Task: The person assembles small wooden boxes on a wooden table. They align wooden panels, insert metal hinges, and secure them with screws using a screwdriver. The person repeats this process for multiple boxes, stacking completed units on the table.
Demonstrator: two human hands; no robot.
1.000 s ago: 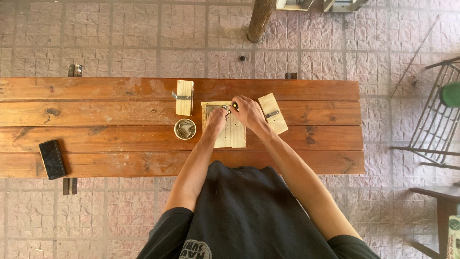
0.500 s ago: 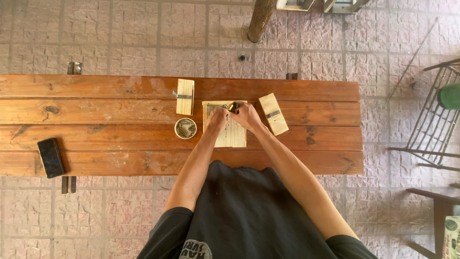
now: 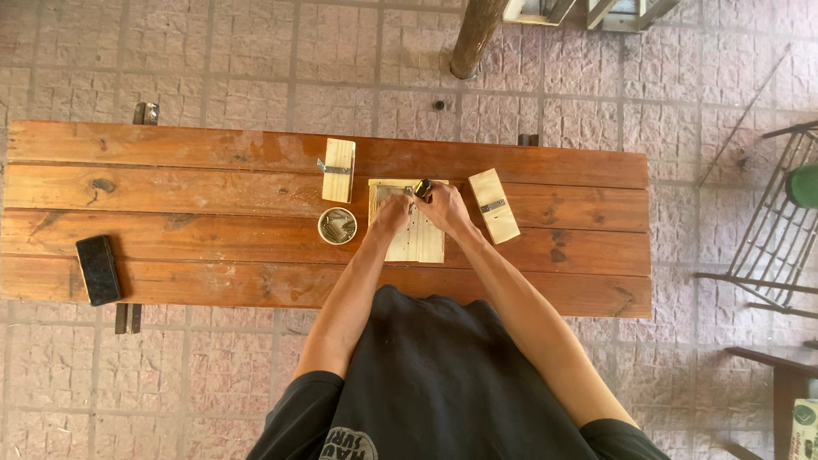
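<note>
Fingers of the left hand (image 3: 394, 213) press the pale wooden board (image 3: 419, 245) flat; the right hand (image 3: 443, 207) grips a small dark-handled tool (image 3: 422, 188) at the top edge. Stiff and light, the board probably slides easily; hold it by its edges.

A long tabletop (image 3: 170, 170) of reddish-brown wooden planks, knotted and worn, runs across the view over a floor (image 3: 256, 60) of pinkish-grey square paving tiles with rough faces, all in even daylight. A round wooden post (image 3: 474, 38) rises from the floor beyond the far edge, with pale wooden frames (image 3: 588, 10) just beside it at the top. At the right stand a metal wire chair (image 3: 767, 230) and the corner of a dark wooden bench (image 3: 780, 375).
</note>
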